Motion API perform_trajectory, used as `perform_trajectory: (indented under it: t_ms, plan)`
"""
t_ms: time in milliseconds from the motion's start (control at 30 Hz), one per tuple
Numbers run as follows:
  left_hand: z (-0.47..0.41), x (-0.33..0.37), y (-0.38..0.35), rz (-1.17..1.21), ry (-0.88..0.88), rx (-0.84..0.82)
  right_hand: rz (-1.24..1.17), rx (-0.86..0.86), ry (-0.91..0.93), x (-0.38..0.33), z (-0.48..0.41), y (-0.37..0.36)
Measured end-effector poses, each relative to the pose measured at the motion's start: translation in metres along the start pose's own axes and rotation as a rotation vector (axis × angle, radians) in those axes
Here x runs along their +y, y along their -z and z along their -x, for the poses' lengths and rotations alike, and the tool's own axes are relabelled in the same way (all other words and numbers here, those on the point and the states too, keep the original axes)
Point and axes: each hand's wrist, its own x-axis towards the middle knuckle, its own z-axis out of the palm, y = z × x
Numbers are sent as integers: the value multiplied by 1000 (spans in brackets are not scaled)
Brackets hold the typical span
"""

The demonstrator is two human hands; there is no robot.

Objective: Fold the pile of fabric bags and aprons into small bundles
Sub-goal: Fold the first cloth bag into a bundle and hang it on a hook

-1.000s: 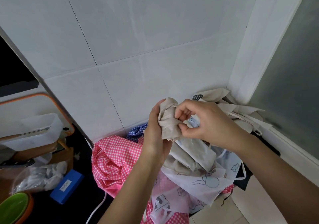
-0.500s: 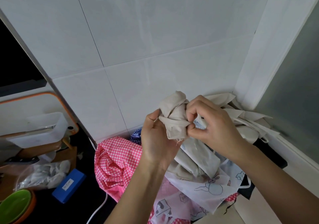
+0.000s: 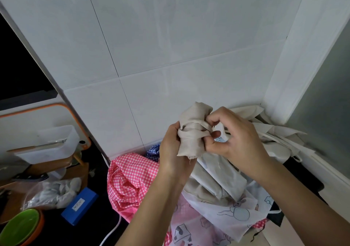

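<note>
A rolled beige fabric bag bundle is held up in front of the white tiled wall, with a strap wound around its middle. My left hand grips its left side from below. My right hand pinches the strap at the bundle's right side with thumb and fingers. Below lies the pile: a pink checked apron, a blue checked cloth, beige bags, a white printed bag and more beige bags in the corner.
At the left stand a white plastic container, an orange-rimmed board, a clear bag of grey items, a blue box and a green bowl. A white cable runs along the dark counter. A window frame borders the right.
The bundle has been lifted slightly and turned. My right hand has shifted from pressing on the bundle's front to pinching the strap at its right side.
</note>
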Motion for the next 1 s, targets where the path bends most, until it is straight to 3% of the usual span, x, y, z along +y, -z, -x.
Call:
perform_trajectory:
  t_ms: [167,333,533,633,833,1000]
  plan:
    - [-2,13,7,16,61,-23,-11,-89,70,-1,-6,11]
    - [1,25,5,-268,18,-153,56,-128,187,-2,-9,11]
    - [1,21,-1,-136,-4,-83,17,-37,149,-5,-14,13]
    - [2,19,0,-230,-67,-29,36,-37,100,-8,-16,7]
    - [0,28,4,-236,-70,-86,-7,-236,47,-18,-27,6]
    - [-6,39,5,-45,84,-147,-93,-363,21,-26,-47,10]
